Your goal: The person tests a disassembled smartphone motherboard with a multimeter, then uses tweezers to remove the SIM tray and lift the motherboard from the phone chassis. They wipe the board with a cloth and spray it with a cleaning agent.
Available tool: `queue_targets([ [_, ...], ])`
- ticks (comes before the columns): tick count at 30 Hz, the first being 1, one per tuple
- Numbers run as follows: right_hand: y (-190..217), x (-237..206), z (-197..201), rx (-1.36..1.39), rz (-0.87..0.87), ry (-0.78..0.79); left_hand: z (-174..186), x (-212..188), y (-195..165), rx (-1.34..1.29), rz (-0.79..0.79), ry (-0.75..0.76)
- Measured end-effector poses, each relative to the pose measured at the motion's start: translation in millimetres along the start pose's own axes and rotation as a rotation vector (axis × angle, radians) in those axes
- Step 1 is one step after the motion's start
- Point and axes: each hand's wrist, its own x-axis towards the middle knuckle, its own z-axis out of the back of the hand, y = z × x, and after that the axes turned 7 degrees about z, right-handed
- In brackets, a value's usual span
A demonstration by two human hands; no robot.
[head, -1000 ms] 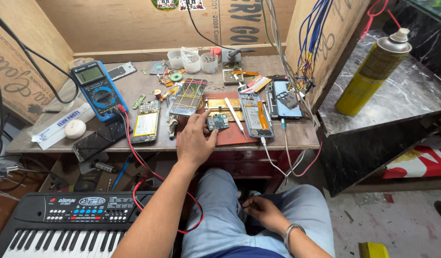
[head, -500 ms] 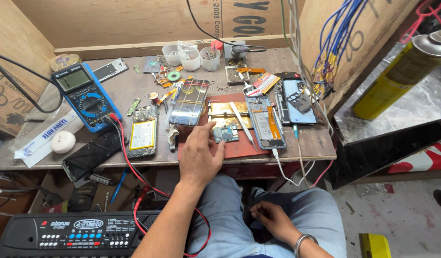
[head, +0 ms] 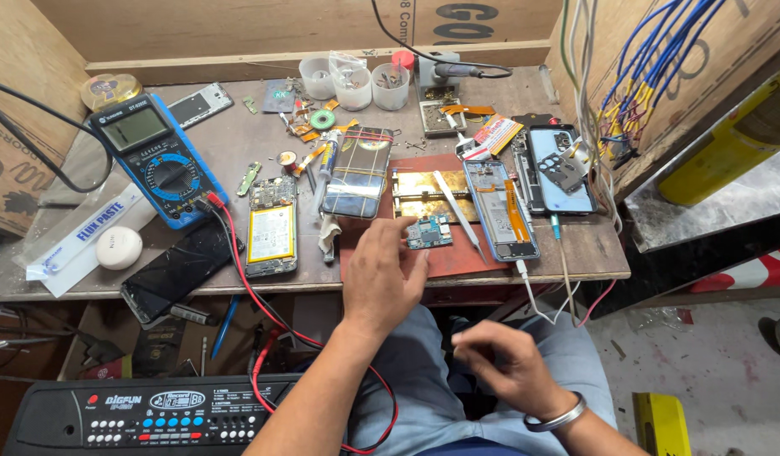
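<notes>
Far left of the bench [head: 86,283]: white puck [head: 119,247] on a flux strip [head: 79,239], dark phone [head: 177,268] at its 3 o'clock. Blue multimeter [head: 157,160] sits at 12 o'clock from that phone; its red lead [head: 246,287] trails down over the bench edge. Keyboard [head: 145,414] lies below, near our knees.

Centre: opened phone with yellow battery [head: 271,226], then a banded phone [head: 359,171] at its 1 o'clock. Three cups [head: 353,82] stand at 12 o'clock, back of bench.

Our left hand [head: 381,274] rests on the red mat [head: 445,257], fingers loosely spread, clamped on nothing; fingertips [head: 407,245] sit just beside the small green board [head: 429,231], which lies on the mat at the hand's 1 o'clock. We cannot tell whether they touch it. White tweezers [head: 457,215] lie at the board's 2 o'clock.

Our right hand [head: 500,363] hangs over the lap, well apart from the left, fingers half curled and empty, bangle [head: 559,418] on the wrist.

Right: two opened phones [head: 529,190], blue wires [head: 652,84], yellow can [head: 728,148].
</notes>
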Motion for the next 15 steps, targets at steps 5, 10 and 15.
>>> queue_targets([
  [5, 32.0, 20.9, 7.6, -0.103, 0.156, -0.103, 3.8, 0.3, -2.6, -0.114, 0.094, 0.077],
  [10, 52.5, 20.7, 12.3, -0.059, 0.169, -0.008, 6.0, -1.3, -4.6, -0.125, 0.015, 0.072],
  [15, 84.5, 41.4, 5.4, 0.027, 0.293, -0.011, 6.8, -6.9, -4.9, -0.267, 0.027, 0.057],
])
